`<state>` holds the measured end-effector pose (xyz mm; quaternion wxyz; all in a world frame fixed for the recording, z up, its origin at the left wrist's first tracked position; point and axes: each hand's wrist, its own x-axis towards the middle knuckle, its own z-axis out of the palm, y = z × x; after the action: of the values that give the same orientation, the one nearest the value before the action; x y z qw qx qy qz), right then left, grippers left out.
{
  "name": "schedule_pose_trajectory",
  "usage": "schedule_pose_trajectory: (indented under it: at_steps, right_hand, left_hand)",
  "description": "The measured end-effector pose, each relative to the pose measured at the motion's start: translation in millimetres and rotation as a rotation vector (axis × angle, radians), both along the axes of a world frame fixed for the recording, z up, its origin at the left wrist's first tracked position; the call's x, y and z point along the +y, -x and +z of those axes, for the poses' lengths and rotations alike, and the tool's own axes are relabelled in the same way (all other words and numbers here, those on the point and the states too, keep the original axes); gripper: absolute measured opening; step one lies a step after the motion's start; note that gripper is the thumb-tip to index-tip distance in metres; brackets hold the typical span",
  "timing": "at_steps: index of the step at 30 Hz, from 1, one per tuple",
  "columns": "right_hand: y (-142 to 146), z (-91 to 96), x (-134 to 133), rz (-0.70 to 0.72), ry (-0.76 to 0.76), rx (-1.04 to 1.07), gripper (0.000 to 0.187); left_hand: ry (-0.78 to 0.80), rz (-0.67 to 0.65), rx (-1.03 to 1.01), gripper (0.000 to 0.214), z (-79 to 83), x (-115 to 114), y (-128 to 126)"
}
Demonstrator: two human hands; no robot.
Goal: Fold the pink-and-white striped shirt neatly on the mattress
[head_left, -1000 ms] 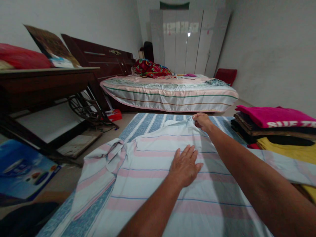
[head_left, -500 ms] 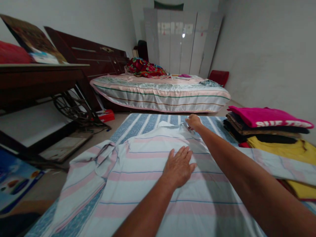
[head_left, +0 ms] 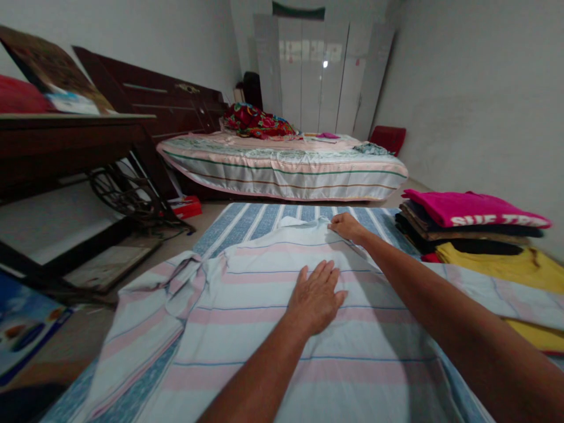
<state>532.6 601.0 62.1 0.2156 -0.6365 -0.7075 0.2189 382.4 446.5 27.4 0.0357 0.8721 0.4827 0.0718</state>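
Pale, shiny, striped bedspread (head_left: 282, 171), topped by a crumpled red floral quilt (head_left: 258, 122); tall, glossy white wardrobe (head_left: 312, 88), placed beyond; dark wooden treadle table (head_left: 66, 141), stationed at left.

Left hand (head_left: 315, 296) flat, right hand (head_left: 346, 226) farther forward in a pinch

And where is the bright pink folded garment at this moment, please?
In the head view, the pink garment lies on the right, atop the stack of darker folded clothes and beyond the yellow garment.
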Motion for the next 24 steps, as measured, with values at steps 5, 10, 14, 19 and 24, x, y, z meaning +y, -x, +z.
schedule_pose_trajectory:
  at_steps: [5, 10, 14, 19, 24]
  right_hand:
    - [0.8, -10.9, -0.6, 0.057, -0.075, -0.276, 0.025]
    - [-9.9, -13.2, -8.5, 0.030, -0.113, -0.429, 0.042]
    - [-10.7, -11.0, -8.2, -0.037, -0.134, -0.447, 0.052]
    - [-16.3, -2.7, -0.9, -0.031, -0.076, -0.378, 0.061]
    - [-54.6, 6.3, -12.3, 0.062, 0.100, -0.343, 0.053]
  left_hand:
    - [0.002, 0.012, 0.010, 0.057, 0.1, -0.2, -0.7]
    - [-0.003, 0.013, 0.003, 0.057, -0.6, 0.7, -0.5]
    - [-0.007, 0.006, 0.006, 0.057, -1.1, 1.7, 0.7]
    - [-0.018, 0.006, -0.003, 0.056, -1.5, 2.2, 1.0]
    - [0.001, 0.005, -0.015, 0.056, -0.9, 2.6, 0.0]
